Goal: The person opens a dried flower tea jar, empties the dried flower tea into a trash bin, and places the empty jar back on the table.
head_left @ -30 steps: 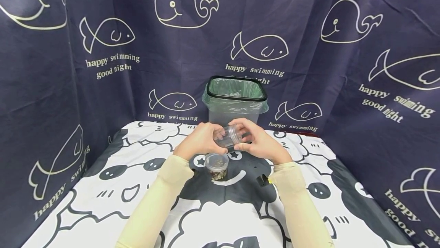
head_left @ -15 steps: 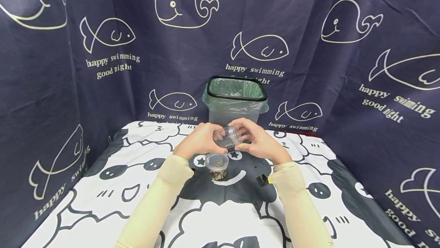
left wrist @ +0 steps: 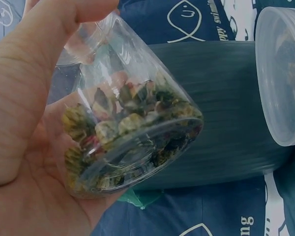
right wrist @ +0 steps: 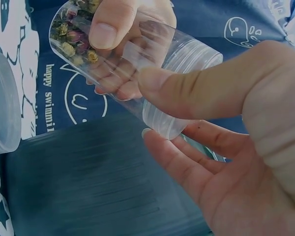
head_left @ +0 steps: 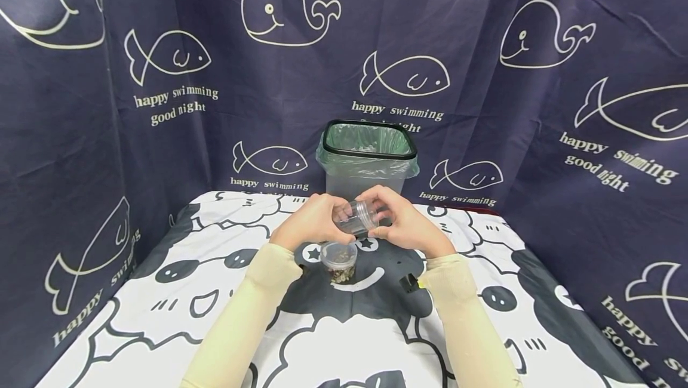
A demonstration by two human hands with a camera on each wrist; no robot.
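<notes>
Held tilted in front of the grey bin with black rim and green liner [head_left: 349, 182]: a clear, cylindrical plastic jar [head_left: 355, 219] with dried yellow and pink flower buds [left wrist: 130, 118] inside. Probably light and stiff, slightly slippery on smooth wall; best to grip round the body. Gripped there by curled fingers of left hand [head_left: 316, 221]; pinched at the ribbed transparent lid [right wrist: 192, 60] between thumb and fingers of right hand [head_left: 404, 222]. Partly hidden behind thumb: this lid, of tightness impossible to tell. Cut off in both wrist views: a round clear plastic tub [head_left: 339, 258], nearer than the bin.
</notes>
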